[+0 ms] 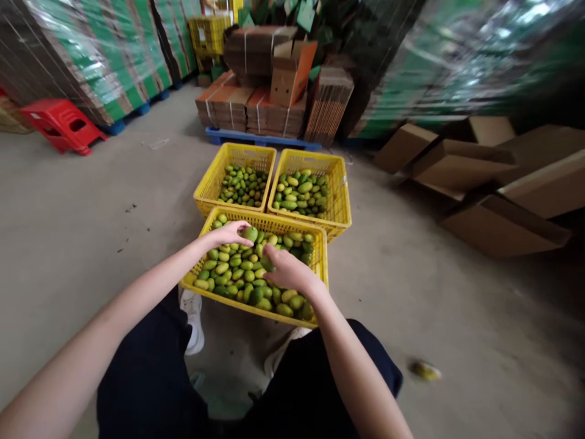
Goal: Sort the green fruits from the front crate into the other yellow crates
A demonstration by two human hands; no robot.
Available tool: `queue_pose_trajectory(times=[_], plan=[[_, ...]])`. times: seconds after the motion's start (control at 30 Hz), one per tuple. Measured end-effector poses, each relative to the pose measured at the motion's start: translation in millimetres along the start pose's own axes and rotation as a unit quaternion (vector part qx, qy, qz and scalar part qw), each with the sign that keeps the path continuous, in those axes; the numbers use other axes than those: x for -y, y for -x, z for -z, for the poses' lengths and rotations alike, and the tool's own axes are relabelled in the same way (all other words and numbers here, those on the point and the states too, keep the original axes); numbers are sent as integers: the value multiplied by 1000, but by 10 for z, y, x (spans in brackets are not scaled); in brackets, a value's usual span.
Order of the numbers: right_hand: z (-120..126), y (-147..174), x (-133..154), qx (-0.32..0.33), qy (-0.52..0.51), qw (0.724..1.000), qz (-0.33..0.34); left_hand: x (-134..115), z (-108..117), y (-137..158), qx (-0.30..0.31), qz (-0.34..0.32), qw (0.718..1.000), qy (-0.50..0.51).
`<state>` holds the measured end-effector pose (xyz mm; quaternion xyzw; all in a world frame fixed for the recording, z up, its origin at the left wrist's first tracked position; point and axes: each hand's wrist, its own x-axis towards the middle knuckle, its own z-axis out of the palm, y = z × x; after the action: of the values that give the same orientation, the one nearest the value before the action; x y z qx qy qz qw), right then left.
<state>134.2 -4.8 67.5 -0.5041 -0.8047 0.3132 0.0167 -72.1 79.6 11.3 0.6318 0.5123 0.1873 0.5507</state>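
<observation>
The near yellow crate (pixel 322 268) stands in front of my legs, full of green and yellow-green mangoes (pixel 235 274). Over its far half, my left hand (pixel 232 233) has its fingers curled round a green mango (pixel 250 234). My right hand (pixel 292 269), a little closer to me and to the right, grips a darker green mango (pixel 267 263), partly hidden by its fingers. Both hands are just above the heap, palms facing each other.
Behind stand two more yellow crates of mangoes, a left one (pixel 201 194) and a right one (pixel 340 195). Flattened cartons (pixel 274 116) lie on a blue pallet (pixel 256 139). Open cardboard boxes (pixel 466 161) sit at right, a red stool (pixel 64 122) at left. A yellowish piece (pixel 426 369) lies on the floor.
</observation>
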Motion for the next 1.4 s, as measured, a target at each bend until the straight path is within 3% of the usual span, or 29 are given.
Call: queue_pose_trajectory(times=[0.07,0.13,0.23,0.37,0.6,0.77,0.83,1.0,1.07,1.17,1.3,1.4], plan=[[77,44,-128,-150,-138,979,2,-273,90,194,-36,-67,997,-1],[103,84,-216,-244,-291,923,58,-474,63,357,-67,-112,991,-16],[75,135,-266,-315,-407,848,128,-592,-159,508,-112,-163,978,63],[-6,206,-217,-388,-436,802,125,-548,-472,597,-98,-146,957,230],[-55,216,-114,-363,-567,736,73,-467,-604,648,-112,-127,941,292],[-85,100,-120,-324,-648,683,90,-447,-629,641,-87,-156,947,266],[-91,72,-110,-338,-630,691,107,-456,-607,654,-90,-180,949,245],[-85,79,-50,-406,-438,787,154,-489,-499,710,-138,-267,936,182],[-102,94,-26,-432,-361,811,161,-491,-470,729,-143,-289,933,161],[-141,109,4,-458,-296,821,171,-485,-451,752,-142,-286,934,159],[-166,116,41,-448,-286,833,156,-476,-429,768,-144,-264,940,161],[-162,115,85,-430,-328,832,124,-471,-405,764,-133,-196,950,205]])
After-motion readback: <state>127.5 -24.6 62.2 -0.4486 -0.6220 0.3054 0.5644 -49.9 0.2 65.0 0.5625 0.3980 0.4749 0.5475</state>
